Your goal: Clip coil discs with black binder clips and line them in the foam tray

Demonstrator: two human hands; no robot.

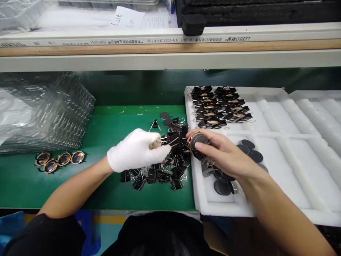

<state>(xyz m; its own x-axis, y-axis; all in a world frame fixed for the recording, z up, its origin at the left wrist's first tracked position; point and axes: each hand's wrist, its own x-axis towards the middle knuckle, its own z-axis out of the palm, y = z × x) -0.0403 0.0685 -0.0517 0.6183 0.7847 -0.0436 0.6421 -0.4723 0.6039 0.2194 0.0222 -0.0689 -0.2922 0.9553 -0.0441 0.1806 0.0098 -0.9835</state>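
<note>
My left hand (141,147), in a white glove with some fingertips uncovered, is closed on the wire handles of a black binder clip (173,139). My bare right hand (223,151) pinches a gold-rimmed round piece with a dark disc (199,140) on its face, the thumb pressed on the disc. That piece is close to the clip; whether they touch, I cannot tell. Loose binder clips (151,175) are heaped on the green table below and between my hands. Dark round discs (223,187) lie in the white tray (198,199) under my right wrist.
Two rows of clips clamped on gold pieces (209,106) fill the tray's back left compartment. Round gold-rimmed sunglasses (64,159) lie at left, before stacked clear plastic trays (71,117). A shelf edge (133,60) crosses above the table. More discs (256,156) lie right of my hand.
</note>
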